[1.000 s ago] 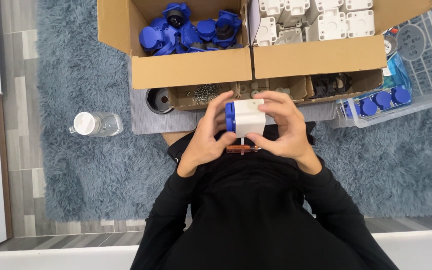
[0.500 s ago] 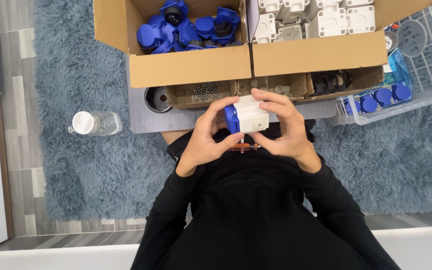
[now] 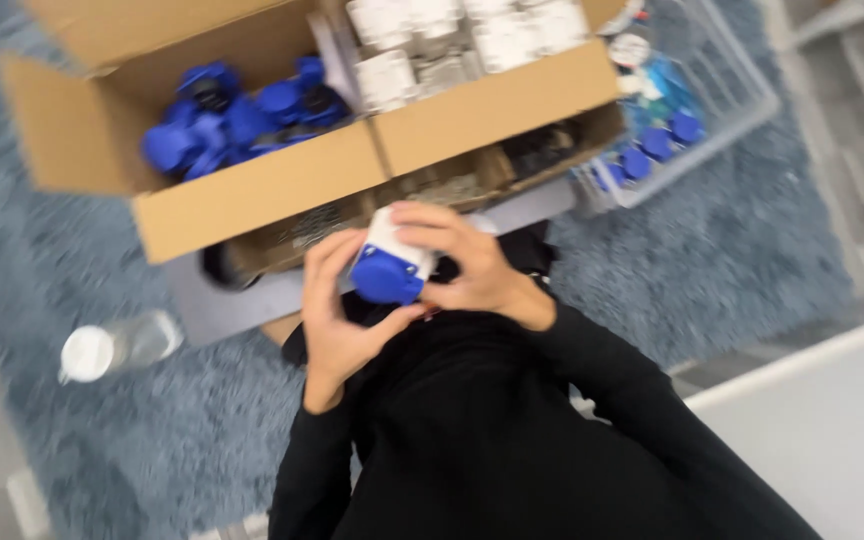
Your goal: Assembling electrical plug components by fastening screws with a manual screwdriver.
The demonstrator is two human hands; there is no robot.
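— From the head view, what had changed? The picture had tilted and blurred; the white plastic socket block with its round blue cap had turned, blue face now toward the camera instead of sideways.

— And the hands? The left hand cupped it from below, the right hand clasped it from above; both gripped it, just before the open cardboard box of blue caps, over the shaggy blue-grey rug; the clear water bottle lay well apart.

— Meaning? It looked like fitting or checking the cap; I judged it unfinished.
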